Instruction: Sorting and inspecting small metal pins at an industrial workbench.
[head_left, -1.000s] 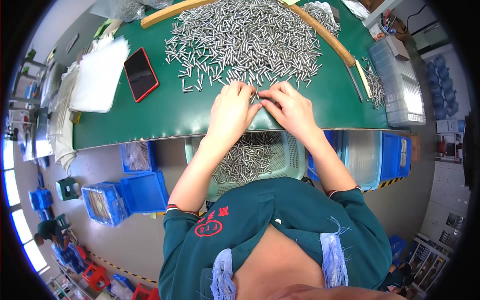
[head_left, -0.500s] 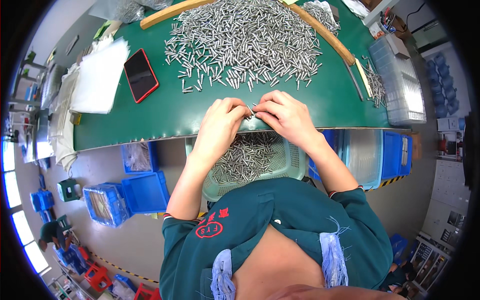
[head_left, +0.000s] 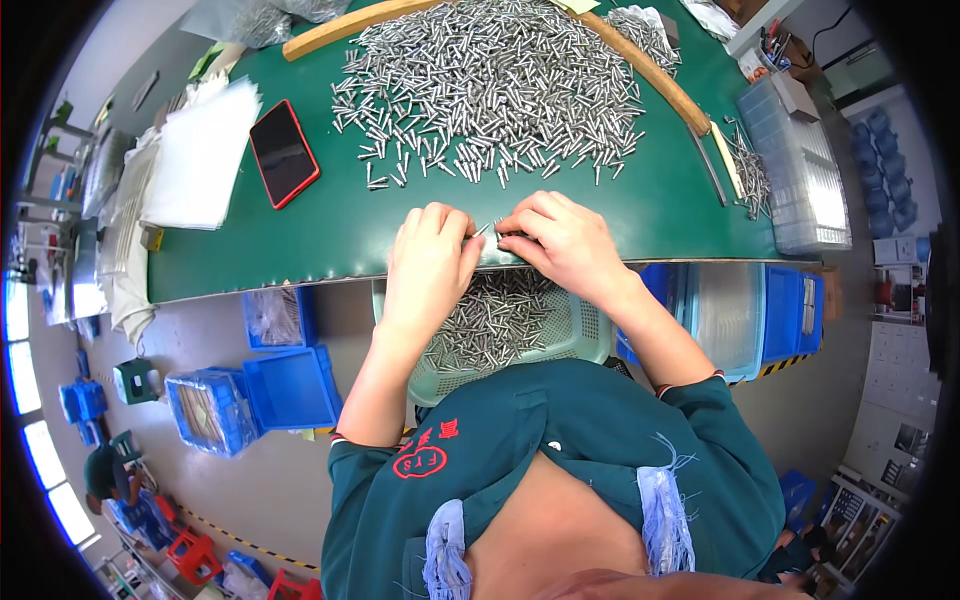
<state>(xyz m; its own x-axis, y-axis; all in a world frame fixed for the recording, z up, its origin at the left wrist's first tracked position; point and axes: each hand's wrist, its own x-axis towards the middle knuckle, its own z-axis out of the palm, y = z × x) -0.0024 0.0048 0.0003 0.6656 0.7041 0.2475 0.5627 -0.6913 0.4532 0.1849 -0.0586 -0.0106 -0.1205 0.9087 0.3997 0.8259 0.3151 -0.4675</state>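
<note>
A big heap of small silver metal pins (head_left: 490,85) covers the far part of the green table (head_left: 330,230). My left hand (head_left: 430,265) and my right hand (head_left: 560,240) meet at the table's near edge, fingertips together on a few pins (head_left: 492,230). Right below the edge a pale green mesh basket (head_left: 575,330) holds several more pins (head_left: 490,320).
A red-cased phone (head_left: 284,152) and a stack of white sheets (head_left: 200,155) lie at the left. A curved wooden strip (head_left: 640,60) borders the heap. Clear trays (head_left: 800,170) stand at the right. Blue bins (head_left: 290,385) sit on the floor.
Both hands have drawn back from the heap's edge toward the near table edge, bringing a few pins with them.
</note>
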